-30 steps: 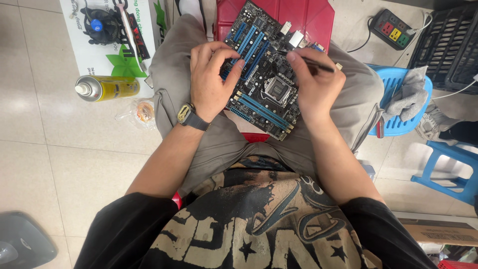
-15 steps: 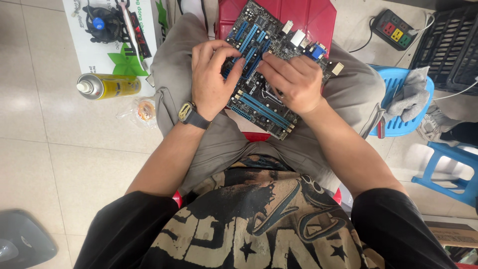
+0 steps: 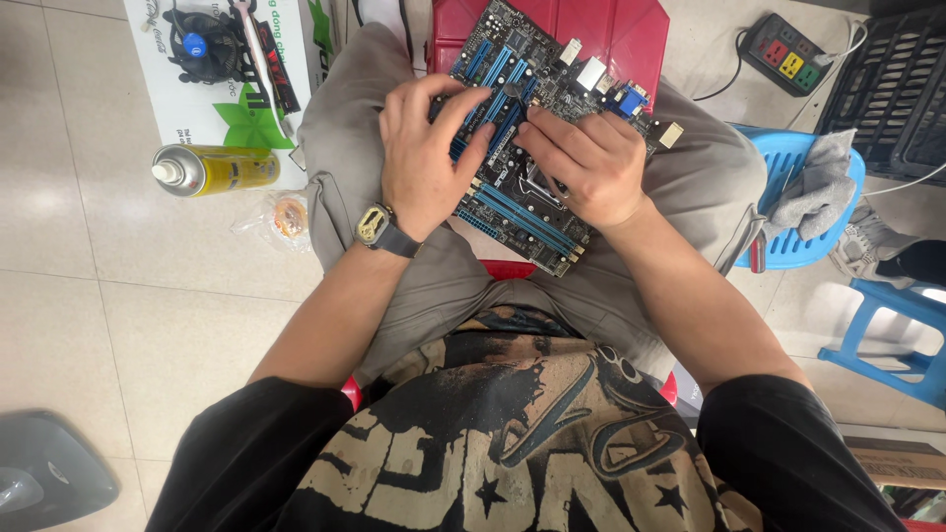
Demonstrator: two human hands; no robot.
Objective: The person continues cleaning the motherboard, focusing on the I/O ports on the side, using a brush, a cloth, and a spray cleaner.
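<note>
Motherboard [image 3: 532,212] is lying tilted across my lap, resting on my grey trousers [image 3: 680,187], its far corner reaching over the red stool [image 3: 611,30] in front of me. I am pressing my left hand [image 3: 424,163] flat on the board's left half, fingers [image 3: 463,103] spread and reaching over the blue slots. My right hand [image 3: 586,167] is lying on the board's middle, just beside the left one, its fingers curled close together and bearing down on the board; I cannot tell whether they are pinching anything beneath them. A dark wristwatch [image 3: 379,229] is sitting on my left wrist.

On the floor [image 3: 118,296] to my left, a yellow spray can [image 3: 212,169] is lying on its side, with a small clear bag [image 3: 281,217] near it. Beyond the can, a black cooling fan [image 3: 197,44] is resting on a white printed sheet [image 3: 241,123]. To my right, a blue plastic stool [image 3: 798,246] is carrying a grey cloth [image 3: 818,192], and a black power strip [image 3: 788,49] is lying on the floor past it.
</note>
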